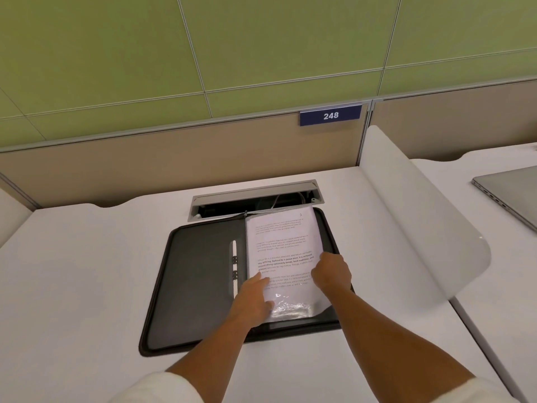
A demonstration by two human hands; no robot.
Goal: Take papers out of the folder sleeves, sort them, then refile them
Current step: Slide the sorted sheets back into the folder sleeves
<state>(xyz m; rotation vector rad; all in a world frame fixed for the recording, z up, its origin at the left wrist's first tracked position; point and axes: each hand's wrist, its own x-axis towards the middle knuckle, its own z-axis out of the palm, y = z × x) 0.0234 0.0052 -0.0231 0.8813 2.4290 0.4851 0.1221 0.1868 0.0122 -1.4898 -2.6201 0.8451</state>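
Head view, left hand flat on sleeved paper, right hand pinching its edge (folder open)

The lower left corner of the printed page was covered by the left hand, and part of its right edge by the right hand, whose fingertips were hidden. The smaller print was too blurred to be read. The laptop was cut off by the right edge. The contents of the cable tray were lost in shadow.
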